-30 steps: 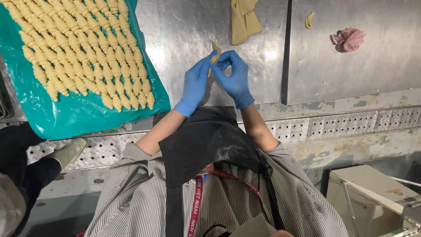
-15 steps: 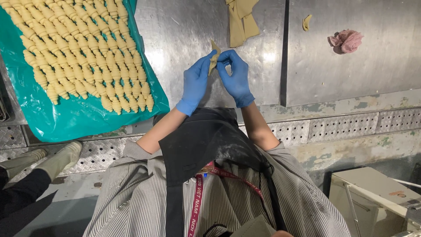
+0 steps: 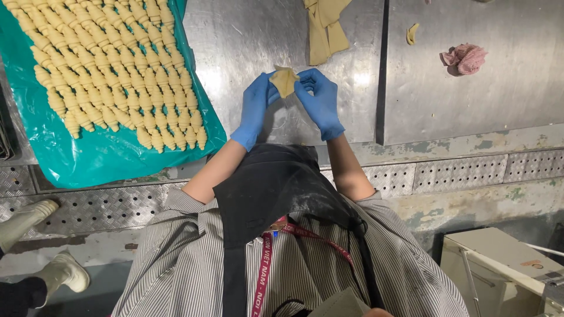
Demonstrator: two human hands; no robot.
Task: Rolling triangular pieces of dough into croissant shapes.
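Both my hands wear blue gloves and hold one small pale piece of dough [image 3: 284, 81] above the steel table [image 3: 247, 41]. My left hand [image 3: 256, 105] pinches its left edge and my right hand [image 3: 319, 100] pinches its right edge. The dough is spread flat between the fingertips. To the left lies a teal plastic sheet [image 3: 111, 161] covered with several rows of rolled dough pieces [image 3: 111, 70].
A stack of cut dough sheets [image 3: 324, 26] lies at the table's far edge. A small dough scrap [image 3: 413, 33] and a crumpled pink rag [image 3: 464, 58] sit to the right. Another person's white boots [image 3: 35, 246] stand at lower left. A beige box [image 3: 505, 264] is at lower right.
The dough piece was held edge-on and narrow; now it is spread wider and flat between both hands. The other person's boots have shifted at lower left.
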